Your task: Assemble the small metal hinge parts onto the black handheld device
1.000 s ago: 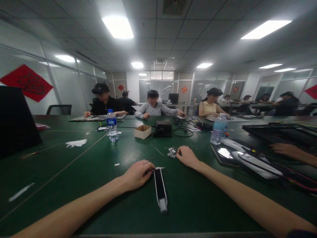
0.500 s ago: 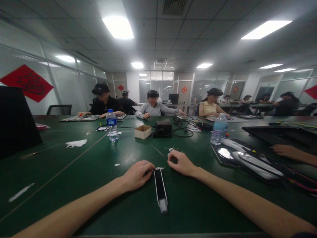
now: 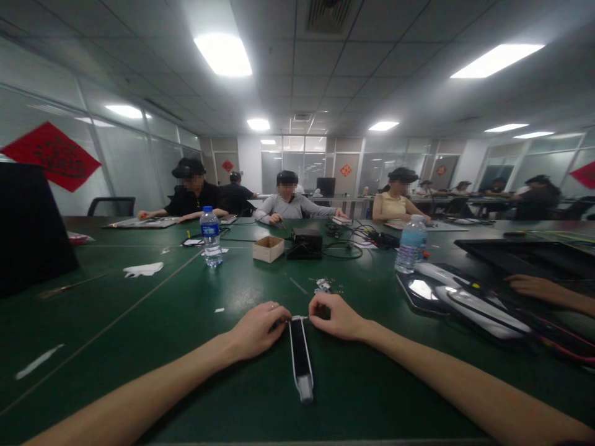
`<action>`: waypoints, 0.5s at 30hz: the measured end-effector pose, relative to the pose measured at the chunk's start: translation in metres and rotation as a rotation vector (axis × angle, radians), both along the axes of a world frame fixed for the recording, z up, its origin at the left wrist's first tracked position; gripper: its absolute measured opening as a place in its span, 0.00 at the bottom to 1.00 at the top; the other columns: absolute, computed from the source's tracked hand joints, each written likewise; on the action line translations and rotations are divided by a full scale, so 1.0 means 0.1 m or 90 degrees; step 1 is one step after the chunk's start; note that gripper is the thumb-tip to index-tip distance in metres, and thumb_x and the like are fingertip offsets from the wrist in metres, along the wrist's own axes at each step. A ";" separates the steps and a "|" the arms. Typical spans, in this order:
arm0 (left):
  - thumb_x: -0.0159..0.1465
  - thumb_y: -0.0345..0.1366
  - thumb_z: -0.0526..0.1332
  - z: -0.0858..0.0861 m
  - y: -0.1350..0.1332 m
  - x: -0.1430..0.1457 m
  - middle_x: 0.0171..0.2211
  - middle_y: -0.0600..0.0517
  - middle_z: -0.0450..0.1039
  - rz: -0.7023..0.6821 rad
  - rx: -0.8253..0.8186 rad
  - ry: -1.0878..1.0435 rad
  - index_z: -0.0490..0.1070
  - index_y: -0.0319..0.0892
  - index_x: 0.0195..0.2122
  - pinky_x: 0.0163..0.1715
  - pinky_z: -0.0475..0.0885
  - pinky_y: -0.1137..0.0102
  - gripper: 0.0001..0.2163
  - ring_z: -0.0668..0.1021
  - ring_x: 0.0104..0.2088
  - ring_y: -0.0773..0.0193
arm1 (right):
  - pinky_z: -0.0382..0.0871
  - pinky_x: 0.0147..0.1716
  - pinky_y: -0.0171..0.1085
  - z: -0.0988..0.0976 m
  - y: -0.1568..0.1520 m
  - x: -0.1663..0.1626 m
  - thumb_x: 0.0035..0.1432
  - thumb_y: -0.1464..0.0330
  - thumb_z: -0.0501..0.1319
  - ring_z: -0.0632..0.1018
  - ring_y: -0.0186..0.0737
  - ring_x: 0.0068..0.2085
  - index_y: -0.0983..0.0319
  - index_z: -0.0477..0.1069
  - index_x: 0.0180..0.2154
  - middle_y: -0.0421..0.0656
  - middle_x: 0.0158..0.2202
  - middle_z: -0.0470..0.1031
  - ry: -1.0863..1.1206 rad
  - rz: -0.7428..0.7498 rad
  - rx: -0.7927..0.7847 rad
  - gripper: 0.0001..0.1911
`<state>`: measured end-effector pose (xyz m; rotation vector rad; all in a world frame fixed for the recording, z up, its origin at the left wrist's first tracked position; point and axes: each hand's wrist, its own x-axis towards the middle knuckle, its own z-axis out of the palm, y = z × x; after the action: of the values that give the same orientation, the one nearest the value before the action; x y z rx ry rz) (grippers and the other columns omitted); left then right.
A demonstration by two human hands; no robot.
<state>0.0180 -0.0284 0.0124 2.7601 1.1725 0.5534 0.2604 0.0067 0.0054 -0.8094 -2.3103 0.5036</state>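
Note:
A long, narrow black part with a white frame [image 3: 301, 356] lies on the green table, its pale end towards me. A thin metal pin [image 3: 305, 318] sticks out at the right of its far end. My left hand [image 3: 260, 328] is closed, thumb and fingertips pinching the far left corner of that part. On the other side my right hand [image 3: 338, 317] is closed in a pinch by the tip of the pin; whatever lies between its fingertips is too small to make out. Just beyond it are several small metal pieces [image 3: 323, 285] in a loose pile.
A cardboard box [image 3: 268, 249] and a black device [image 3: 305, 243] with cables stand ahead. Water bottles [image 3: 211, 238] flank them. To the right lie white tools [image 3: 483, 310] on a dark tray, near another person's hand [image 3: 530, 286]. Several people sit across the table.
My right hand has moved left and slightly nearer, from beside the small metal pieces to the pin's end. My left hand stays in place.

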 end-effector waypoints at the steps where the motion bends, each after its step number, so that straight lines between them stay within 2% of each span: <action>1: 0.65 0.28 0.55 0.00 0.00 0.00 0.38 0.50 0.75 0.001 -0.001 0.001 0.71 0.42 0.44 0.40 0.71 0.68 0.09 0.75 0.40 0.61 | 0.67 0.31 0.33 0.00 0.00 0.00 0.53 0.73 0.62 0.72 0.34 0.30 0.63 0.71 0.30 0.40 0.30 0.73 0.000 0.000 0.000 0.00; 7: 0.65 0.28 0.55 0.02 -0.01 0.01 0.38 0.49 0.75 0.005 -0.001 0.000 0.71 0.42 0.44 0.40 0.71 0.68 0.09 0.75 0.39 0.60 | 0.66 0.30 0.33 0.00 0.01 0.00 0.52 0.72 0.63 0.72 0.34 0.29 0.63 0.72 0.30 0.40 0.29 0.74 0.010 0.002 -0.033 0.01; 15: 0.66 0.28 0.55 -0.02 0.01 -0.01 0.40 0.49 0.74 0.003 -0.009 0.003 0.71 0.42 0.45 0.40 0.71 0.68 0.09 0.75 0.40 0.60 | 0.67 0.30 0.33 -0.03 0.06 0.02 0.51 0.70 0.65 0.72 0.33 0.29 0.64 0.74 0.32 0.40 0.30 0.74 0.047 0.015 -0.153 0.05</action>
<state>0.0170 -0.0274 0.0107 2.7483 1.1804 0.5375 0.2620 0.0130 0.0019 -0.8614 -2.2196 0.8201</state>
